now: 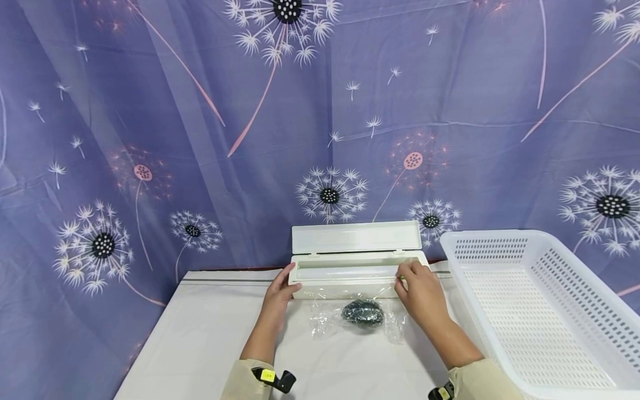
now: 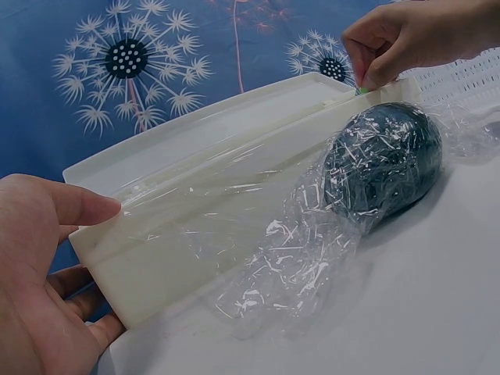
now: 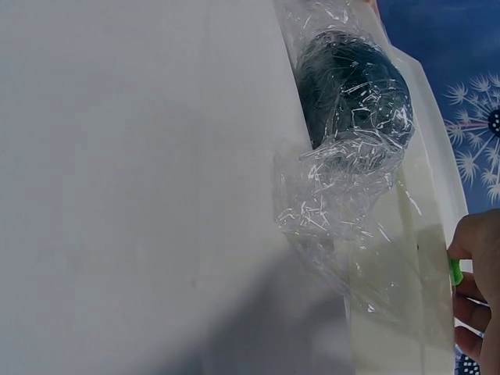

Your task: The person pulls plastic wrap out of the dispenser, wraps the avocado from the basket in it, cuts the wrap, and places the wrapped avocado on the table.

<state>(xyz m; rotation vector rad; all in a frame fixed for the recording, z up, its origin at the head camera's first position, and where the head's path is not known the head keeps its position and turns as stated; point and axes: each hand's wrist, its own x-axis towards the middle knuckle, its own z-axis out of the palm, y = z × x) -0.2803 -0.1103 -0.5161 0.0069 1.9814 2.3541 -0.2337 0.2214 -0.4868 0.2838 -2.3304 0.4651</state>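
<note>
A white cling film dispenser box point(image 1: 312, 291) stands with its hinged lid point(image 1: 356, 238) raised at the back. Inside lies a pale roll of film point(image 1: 345, 273). My left hand point(image 1: 278, 295) grips the box's left end, thumb on its top edge. At the right end, my right hand point(image 1: 424, 291) pinches a small green slider point(image 3: 455, 271) on the box's edge. A dark green oval object point(image 2: 383, 168), its kind unclear, is wrapped in crinkled clear cling film point(image 2: 293, 266) in front of the box. The film stretches up over the box's front.
To the right is a large white perforated plastic basket point(image 1: 537, 328). A white cloth point(image 1: 200, 333) covers the table. Behind it hangs a purple-blue curtain point(image 1: 280, 183) with dandelion prints, close behind the raised lid.
</note>
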